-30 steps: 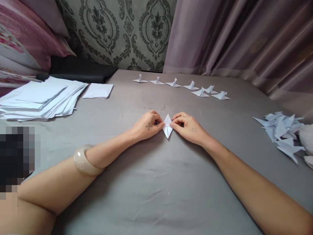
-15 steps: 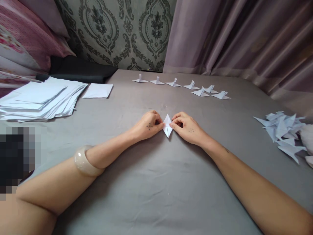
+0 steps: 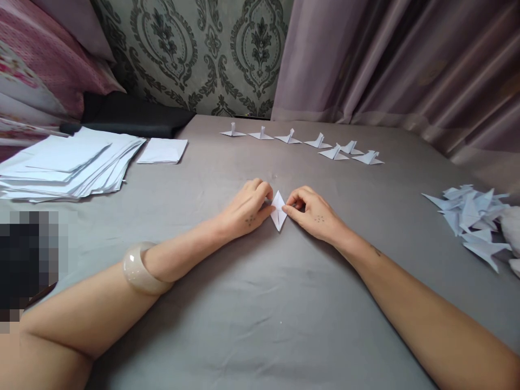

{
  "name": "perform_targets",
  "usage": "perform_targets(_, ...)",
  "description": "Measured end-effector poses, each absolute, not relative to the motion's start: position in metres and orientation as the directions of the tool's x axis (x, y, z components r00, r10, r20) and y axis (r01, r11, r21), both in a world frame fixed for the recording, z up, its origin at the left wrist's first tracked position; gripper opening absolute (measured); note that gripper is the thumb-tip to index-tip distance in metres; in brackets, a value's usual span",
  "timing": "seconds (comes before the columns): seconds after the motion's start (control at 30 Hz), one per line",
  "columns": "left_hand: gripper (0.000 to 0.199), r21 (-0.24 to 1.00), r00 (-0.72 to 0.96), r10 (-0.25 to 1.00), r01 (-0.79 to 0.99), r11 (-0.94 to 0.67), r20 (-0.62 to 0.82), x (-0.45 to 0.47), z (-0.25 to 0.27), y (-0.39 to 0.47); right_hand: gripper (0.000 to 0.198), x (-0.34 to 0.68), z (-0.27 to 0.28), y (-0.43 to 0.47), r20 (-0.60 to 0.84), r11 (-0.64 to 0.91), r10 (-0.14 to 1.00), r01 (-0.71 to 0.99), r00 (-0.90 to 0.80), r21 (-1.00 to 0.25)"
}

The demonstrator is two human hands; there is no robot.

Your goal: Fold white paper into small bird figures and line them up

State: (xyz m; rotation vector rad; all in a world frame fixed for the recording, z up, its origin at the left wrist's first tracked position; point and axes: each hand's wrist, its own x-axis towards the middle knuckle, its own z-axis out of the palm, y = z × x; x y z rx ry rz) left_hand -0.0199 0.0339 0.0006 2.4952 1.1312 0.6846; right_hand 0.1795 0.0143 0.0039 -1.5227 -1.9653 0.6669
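Between my hands, a small diamond of folded white paper [image 3: 278,218] points one tip toward me, with a slit running down its lower half. My right hand [image 3: 312,210] pinches its right corner between thumb and forefinger. At the left corner, the thumb of my left hand [image 3: 251,205] touches the paper's edge while the bent forefinger is raised a little above it. A pale bangle [image 3: 142,271] circles my left forearm. Further back, several folded paper birds [image 3: 288,136] stand in a loose row.
On the left lies a tall stack of white paper sheets [image 3: 87,162], beside a smaller square stack [image 3: 163,151]. A heap of folded paper shapes [image 3: 473,208] sits at the far right. Black cloth [image 3: 134,114] lies at the back left, under patterned wallpaper and curtains.
My left forefinger has lifted and parted from the thumb at the paper's left corner. The paper diamond has shifted very slightly toward me; my right hand keeps its pinch.
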Motion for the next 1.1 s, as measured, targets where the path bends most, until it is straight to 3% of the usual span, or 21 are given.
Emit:
perform_targets(0.17, 0.029, 0.249, 0.79, 0.549, 0.493, -0.833, 0.274, -0.02, 0.004, 0.032, 0.009, 0.187, 0.003, 0.016, 0.115, 0.258, 0.961, 0.656, -0.253, -0.709)
perform_targets(0.43, 0.037, 0.199, 0.862, 0.468, 0.433, -0.879, 0.196, -0.023, 0.013, 0.027, 0.032, 0.186, -0.002, 0.005, 0.259, 0.402, 0.915, 0.661, -0.309, -0.633)
perform_targets(0.6, 0.034, 0.153, 0.86, 0.485, 0.464, -0.873, 0.16, -0.024, 0.011, 0.025, 0.033, 0.183, 0.002, -0.004, 0.305, 0.513, 0.856, 0.763, -0.419, -0.392)
perform_targets(0.8, 0.034, 0.201, 0.813, 0.56, 0.529, -0.825, 0.161, -0.025, 0.011, 0.023, 0.034, 0.181, 0.008, -0.011, 0.262, 0.572, 0.803, 0.816, -0.535, -0.087)
perform_targets(0.97, 0.033, 0.154, 0.757, 0.64, 0.622, -0.768, 0.131, -0.023, 0.016, 0.017, 0.032, 0.18, 0.012, -0.015, 0.236, 0.555, 0.817, 0.829, -0.526, -0.071)
perform_targets(1.1, 0.026, 0.285, 0.688, 0.698, 0.64, -0.713, 0.201, -0.021, 0.012, 0.017, 0.029, 0.18, 0.011, -0.014, 0.255, 0.532, 0.835, 0.834, -0.488, -0.146)
